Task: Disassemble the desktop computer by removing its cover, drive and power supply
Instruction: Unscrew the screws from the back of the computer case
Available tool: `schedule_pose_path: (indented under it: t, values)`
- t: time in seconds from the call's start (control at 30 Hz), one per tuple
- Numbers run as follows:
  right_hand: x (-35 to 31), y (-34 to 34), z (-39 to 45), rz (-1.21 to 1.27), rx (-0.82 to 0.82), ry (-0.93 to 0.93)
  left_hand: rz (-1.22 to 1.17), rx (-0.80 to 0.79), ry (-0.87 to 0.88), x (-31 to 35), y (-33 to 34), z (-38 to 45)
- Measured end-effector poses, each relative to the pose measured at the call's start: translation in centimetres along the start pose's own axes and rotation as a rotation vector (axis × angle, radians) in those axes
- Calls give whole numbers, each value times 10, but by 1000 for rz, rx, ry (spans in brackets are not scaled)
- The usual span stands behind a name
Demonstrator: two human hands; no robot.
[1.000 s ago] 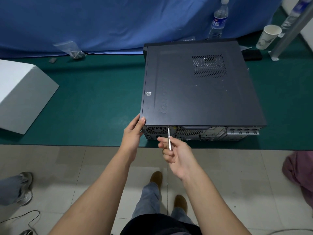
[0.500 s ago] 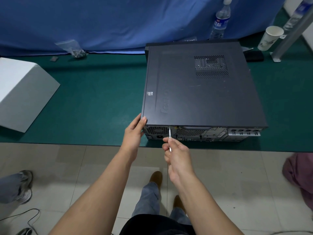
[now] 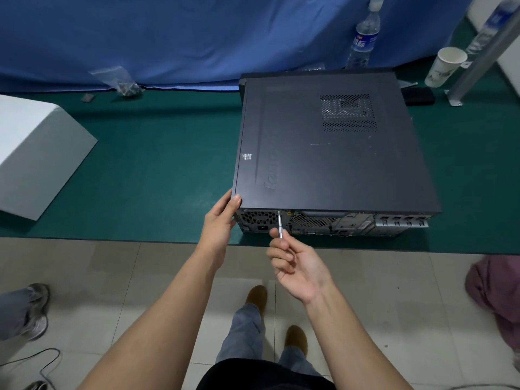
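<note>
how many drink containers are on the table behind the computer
2. A clear water bottle stands against the blue curtain behind the computer case, and a white paper cup sits to its right beside the metal post. A third bottle may be at the top right corner, too blurred to confirm.

The right hand (image 3: 298, 266) has rolled palm-up again (screwdriver (image 3: 280, 225) turning).
</note>
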State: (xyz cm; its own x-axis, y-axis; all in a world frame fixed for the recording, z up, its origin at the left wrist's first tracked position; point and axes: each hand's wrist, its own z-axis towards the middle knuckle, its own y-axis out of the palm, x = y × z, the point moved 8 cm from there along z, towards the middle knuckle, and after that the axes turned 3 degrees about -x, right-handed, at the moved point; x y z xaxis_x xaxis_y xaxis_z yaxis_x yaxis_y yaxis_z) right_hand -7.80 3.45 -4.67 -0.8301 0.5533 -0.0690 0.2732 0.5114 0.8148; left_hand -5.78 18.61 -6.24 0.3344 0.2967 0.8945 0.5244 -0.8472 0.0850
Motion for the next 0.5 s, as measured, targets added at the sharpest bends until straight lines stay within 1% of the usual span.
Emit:
schedule_pose_path:
  t: [0.07,0.13,0.17,0.23,0.27,0.3,0.33,0.4,0.5]
  values:
    - [1,-2,1,-20,15,-32,-2,-2,3,1,1,0]
    - [-3,-6,1,-183,99,-113,-2,-2,6,1,1,-1]
    - [-8,-9,-1,-330,171,-178,-2,0,7,1,1,-1]
    - [-24,-12,-8,-723,343,-319,-4,5,6,1,1,-1]
    - [-29,-10,-12,-882,410,-375,-5,8,6,1,0,-2]
    - [-31,-9,-14,-962,447,-414,-6,10,6,1,1,-2]
    - [-31,-8,-15,-974,464,-429,-4,10,5,1,1,-2]
    - [-26,-6,-14,-864,431,-377,1,7,10,2,1,-2]
    - [-13,-8,-7,-483,288,-153,5,3,9,2,2,-2]
